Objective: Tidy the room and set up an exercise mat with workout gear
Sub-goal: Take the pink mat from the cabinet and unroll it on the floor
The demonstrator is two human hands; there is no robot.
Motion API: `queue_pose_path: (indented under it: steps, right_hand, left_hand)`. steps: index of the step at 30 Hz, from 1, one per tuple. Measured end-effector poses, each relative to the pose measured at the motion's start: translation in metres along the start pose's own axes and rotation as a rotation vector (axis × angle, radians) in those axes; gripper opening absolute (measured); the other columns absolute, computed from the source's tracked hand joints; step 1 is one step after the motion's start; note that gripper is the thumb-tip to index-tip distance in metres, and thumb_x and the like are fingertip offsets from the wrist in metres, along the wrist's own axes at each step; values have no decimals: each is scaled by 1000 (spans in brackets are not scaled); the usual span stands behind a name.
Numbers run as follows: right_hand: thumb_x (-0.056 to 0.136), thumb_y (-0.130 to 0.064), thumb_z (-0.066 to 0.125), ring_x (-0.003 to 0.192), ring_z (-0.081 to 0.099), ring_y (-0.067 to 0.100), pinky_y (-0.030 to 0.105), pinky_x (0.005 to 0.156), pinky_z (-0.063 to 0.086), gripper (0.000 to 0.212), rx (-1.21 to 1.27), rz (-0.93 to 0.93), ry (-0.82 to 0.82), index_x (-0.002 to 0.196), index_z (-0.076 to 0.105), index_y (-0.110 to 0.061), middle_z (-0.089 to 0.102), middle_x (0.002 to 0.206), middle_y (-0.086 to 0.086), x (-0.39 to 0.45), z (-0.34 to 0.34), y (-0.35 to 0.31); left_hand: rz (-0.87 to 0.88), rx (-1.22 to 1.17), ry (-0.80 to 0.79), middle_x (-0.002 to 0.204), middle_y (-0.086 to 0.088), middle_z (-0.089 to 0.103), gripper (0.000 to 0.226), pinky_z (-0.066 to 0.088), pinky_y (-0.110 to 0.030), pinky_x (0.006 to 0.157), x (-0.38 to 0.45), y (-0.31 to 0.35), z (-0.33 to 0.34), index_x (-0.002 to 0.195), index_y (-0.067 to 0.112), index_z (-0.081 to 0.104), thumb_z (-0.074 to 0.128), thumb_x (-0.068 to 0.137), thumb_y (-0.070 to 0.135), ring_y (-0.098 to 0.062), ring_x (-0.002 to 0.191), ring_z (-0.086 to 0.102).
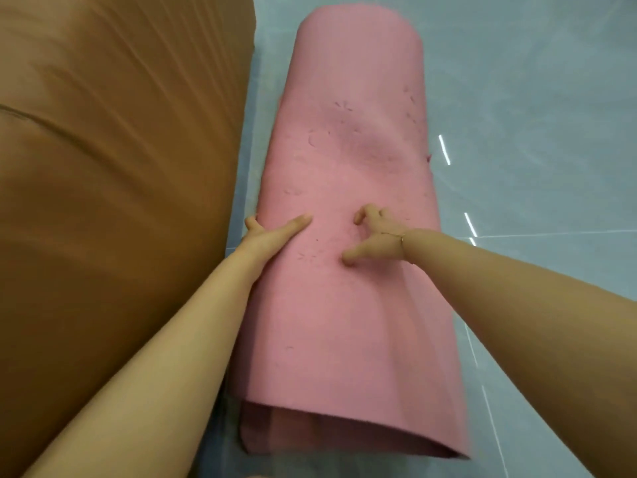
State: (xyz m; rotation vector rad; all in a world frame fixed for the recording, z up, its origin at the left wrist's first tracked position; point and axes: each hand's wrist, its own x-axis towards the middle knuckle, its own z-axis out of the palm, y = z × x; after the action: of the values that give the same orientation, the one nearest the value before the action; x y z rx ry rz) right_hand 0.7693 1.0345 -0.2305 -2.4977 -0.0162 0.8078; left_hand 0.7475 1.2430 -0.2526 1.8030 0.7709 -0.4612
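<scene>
Now two hands, left and right, press flat on one rolled pink mat.

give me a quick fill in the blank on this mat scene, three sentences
1. The rolled mat is ____ in colour.
2. The mat lies on the grey ____, beside the brown fabric.
3. The right hand wears a thin ____ at the wrist, while the left hand holds the roll's side.

Missing words: pink; floor; bracelet
</scene>
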Motion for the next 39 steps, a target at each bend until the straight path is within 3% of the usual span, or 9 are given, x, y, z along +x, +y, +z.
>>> queue_pose_path:
  steps: [4,10,15,18,22,25,29,33,39]
  right_hand:
    - [71,-32,77,116,42,22,30,94,36,63,175,-57,133,123,43,-26,38,125,3,-14,8,25]
    - [81,-11,69,119,44,15,23,91,35,53,487,1,187,129,50,-25,41,127,-1,-42,-8,74]
    - [75,-5,72,119,43,19,21,87,35,62,350,76,259,129,50,-26,40,134,4,-58,-28,117]
    - [74,0,68,115,50,25,24,81,39,57,212,150,388,126,54,-18,47,130,13,-57,-54,129]
    - [80,1,48,103,59,16,36,90,51,39,656,-31,785,111,64,-18,63,113,4,-65,-71,116]
    - [77,-22,48,105,55,14,27,99,43,37,494,-177,878,109,67,-18,59,110,-4,-77,-79,94]
    - [75,-52,44,114,52,24,35,105,30,52,-289,-429,641,104,71,-18,62,120,3,-87,-69,31]
    - [85,-45,49,128,41,30,53,116,8,47,-811,-172,102,123,59,-20,55,126,8,-58,-28,0]
    - [88,-29,56,134,25,41,54,110,26,66,-1137,76,-86,145,28,-11,24,147,16,-5,0,-17]
  left_hand:
    - [74,37,4,140,-4,44,128,43,-47,102,-5,9,14,143,30,20,73,37,78,-29,119,51]
    - [252,-20,-80,149,0,37,88,33,-41,111,-26,38,37,147,26,26,50,74,70,-23,133,40]
    - [275,-154,-217,142,-2,48,50,41,-7,80,-33,35,59,141,19,45,56,94,32,-12,120,50]
    - [324,-92,-314,146,10,33,51,23,-29,113,-40,31,81,135,47,45,59,85,53,-3,131,35]
    - [372,-70,-555,149,12,29,47,35,-37,105,-49,45,104,138,52,35,49,93,50,-6,130,37]
    - [398,-177,-584,146,10,40,49,39,-30,99,-43,35,107,146,33,31,44,100,22,-6,126,44]
    - [450,-227,-522,140,2,50,45,34,-26,111,-35,-3,108,140,16,45,45,97,1,-7,125,47]
    - [581,-6,-219,129,-7,52,37,36,-11,98,-17,-25,118,127,10,58,49,93,0,-12,117,50]
    - [793,876,250,144,-6,47,46,32,-41,108,21,-118,94,135,24,53,37,93,32,-26,130,48]
